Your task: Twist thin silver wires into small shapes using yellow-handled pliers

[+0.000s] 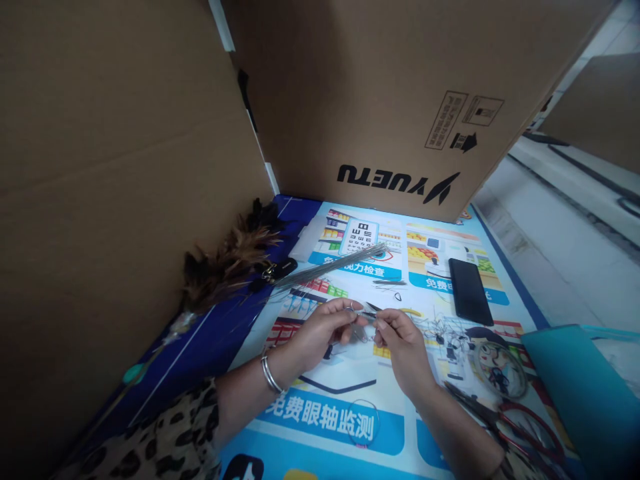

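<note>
Over the middle of the printed sheet, my left hand (333, 328) and my right hand (404, 347) meet with fingertips pinched. Between them runs a slim dark pointed piece (371, 308), too small to name, along with thin wire (359, 335) that loops below the left fingers. The right thumb and forefinger close near the other end of the same small work. Just beyond the hands lie a long bundle of straight thin wires (335, 267), a few short dark strands (390, 283) and a small dark loop (397, 297). A thin wire ring (364, 423) rests nearer me.
Cardboard panels (400, 100) wall the left and back. Brown feathers (230, 263) and a black key fob (283, 268) lie left. To the right are a black phone (471, 291), wire scraps (450, 337), a tape roll (500, 370), red-handled scissors (525, 427) and a teal box (580, 393).
</note>
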`<state>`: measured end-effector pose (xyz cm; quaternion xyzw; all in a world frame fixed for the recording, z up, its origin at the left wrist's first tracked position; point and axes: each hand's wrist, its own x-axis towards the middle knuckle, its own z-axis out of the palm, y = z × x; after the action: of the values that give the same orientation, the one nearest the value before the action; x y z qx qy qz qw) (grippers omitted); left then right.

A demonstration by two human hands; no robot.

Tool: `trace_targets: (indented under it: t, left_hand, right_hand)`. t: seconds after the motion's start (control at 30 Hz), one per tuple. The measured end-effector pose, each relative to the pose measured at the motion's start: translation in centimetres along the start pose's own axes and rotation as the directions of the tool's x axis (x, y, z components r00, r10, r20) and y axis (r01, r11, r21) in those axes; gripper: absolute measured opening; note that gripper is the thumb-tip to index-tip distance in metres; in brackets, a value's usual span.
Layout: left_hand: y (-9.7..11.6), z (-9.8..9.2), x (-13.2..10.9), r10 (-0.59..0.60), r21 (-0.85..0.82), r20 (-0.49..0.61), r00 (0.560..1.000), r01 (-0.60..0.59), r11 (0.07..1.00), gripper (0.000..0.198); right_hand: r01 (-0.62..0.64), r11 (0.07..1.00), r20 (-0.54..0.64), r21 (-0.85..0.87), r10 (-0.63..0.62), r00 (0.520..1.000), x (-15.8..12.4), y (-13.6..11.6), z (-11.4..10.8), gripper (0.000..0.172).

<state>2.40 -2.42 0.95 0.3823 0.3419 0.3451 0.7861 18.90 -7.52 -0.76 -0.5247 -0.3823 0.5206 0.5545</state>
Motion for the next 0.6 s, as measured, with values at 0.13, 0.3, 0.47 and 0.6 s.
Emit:
trace_targets:
  t: [0.13,0.3,0.47,0.6]
  left_hand:
    - [0.14,0.11,-0.02,0.002,0.0,-0.001,1.0,-0.002,1.0,0.02]
    - [0.22,0.12,-0.08,0.009,0.002,0.003,1.0,-0.009,1.0,0.019]
    - [0.05,0.03,-0.08,0.004,-0.001,0.0,1.0,-0.004,1.0,0.019]
    - [-0.08,-0.03,0.04,-0.006,0.002,-0.018,1.0,0.007,1.0,0.022]
  right_hand:
    - [0.0,1.0,0.004,-0.003,0.001,1.0,0.0,-0.04,0.04,0.013]
    - [-0.002,1.0,0.006,0.011,0.002,1.0,-0.01,-0.11,0.11,0.014]
    - [0.005,1.0,0.013,-0.023,-0.004,1.0,0.01,-0.17,0.08,0.015]
    - [0.003,0.999,0.021,-0.037,-0.002,1.0,-0.02,-0.29,0.1,0.016]
